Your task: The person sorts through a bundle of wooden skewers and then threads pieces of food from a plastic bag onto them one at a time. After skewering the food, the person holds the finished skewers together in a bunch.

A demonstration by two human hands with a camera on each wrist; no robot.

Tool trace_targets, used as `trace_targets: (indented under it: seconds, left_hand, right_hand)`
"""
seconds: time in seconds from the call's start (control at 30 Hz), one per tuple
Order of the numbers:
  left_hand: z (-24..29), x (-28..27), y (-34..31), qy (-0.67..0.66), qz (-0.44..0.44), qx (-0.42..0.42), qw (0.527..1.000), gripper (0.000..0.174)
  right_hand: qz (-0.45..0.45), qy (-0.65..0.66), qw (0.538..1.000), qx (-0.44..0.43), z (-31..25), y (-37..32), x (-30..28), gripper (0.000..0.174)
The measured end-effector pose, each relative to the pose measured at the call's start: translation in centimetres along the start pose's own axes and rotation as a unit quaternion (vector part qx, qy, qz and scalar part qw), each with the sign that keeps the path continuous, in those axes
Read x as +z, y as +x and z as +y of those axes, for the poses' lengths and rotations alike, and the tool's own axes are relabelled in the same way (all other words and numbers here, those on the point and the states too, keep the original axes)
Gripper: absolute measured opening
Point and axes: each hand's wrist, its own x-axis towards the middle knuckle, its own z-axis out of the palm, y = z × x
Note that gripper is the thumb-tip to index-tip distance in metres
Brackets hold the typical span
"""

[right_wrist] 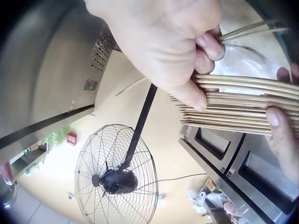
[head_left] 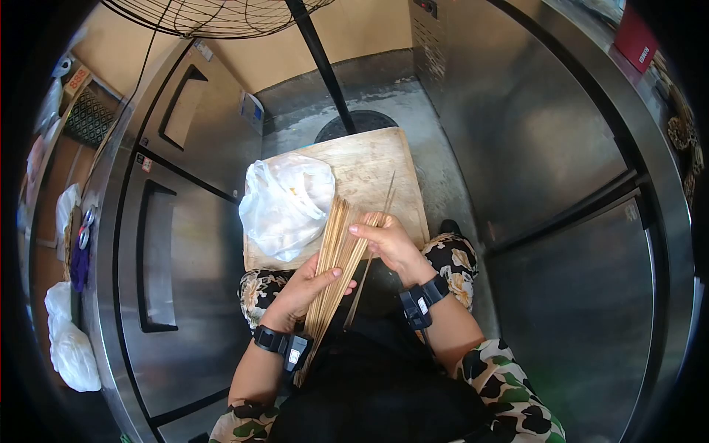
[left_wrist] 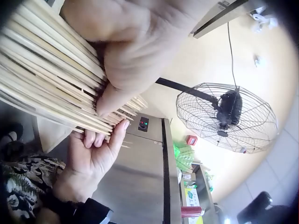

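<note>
Best to fan the sticks [head_left: 334, 244] thinly over the tabletop's [head_left: 369, 155] near edge, gripped in the left hand [head_left: 299, 290] and pinched near their pointed tips by the right hand [head_left: 390, 240].

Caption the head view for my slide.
Left hand gripping sticks, right hand holding a few more, near a plastic bag on a pale board.

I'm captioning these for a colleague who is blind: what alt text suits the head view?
A person's left hand grips a bundle of thin wooden sticks while the right hand holds several near its upper end. Beyond, a white plastic bag rests on a pale board, with metal cabinets on both sides.
</note>
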Motion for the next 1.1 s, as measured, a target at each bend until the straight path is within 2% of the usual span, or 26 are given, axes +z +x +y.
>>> trace_targets:
  seconds: [0.2,0.4,0.53,0.93,1.1]
  left_hand:
    - [-0.4,-0.6,0.1,0.047,-0.016,-0.039,0.998,0.036]
    - [-0.8,-0.9,-0.4,0.077,-0.007,-0.047,0.996,0.032]
    - [-0.9,-1.5,-2.0,0.098,-0.022,-0.053,0.994,0.033]
    - [-2.7,-2.8,-3.2,0.045,0.02,-0.046,0.998,0.031]
    - [-2.6,-2.6,-3.2,0.06,0.02,-0.043,0.997,0.03]
  right_hand:
    - [0.006,0.014,1.0,0.008,0.0,0.7,-1.3,0.015]
    - [0.062,0.078,0.995,-0.028,-1.4,0.9,-1.4,0.013]
    - [0.054,0.091,0.992,-0.072,-2.4,1.2,-2.9,0.011]
    - [-0.077,0.035,0.995,-0.047,-1.7,0.4,-1.7,0.007]
    - [-0.049,0.032,0.997,-0.045,-1.5,0.4,-1.4,0.01]
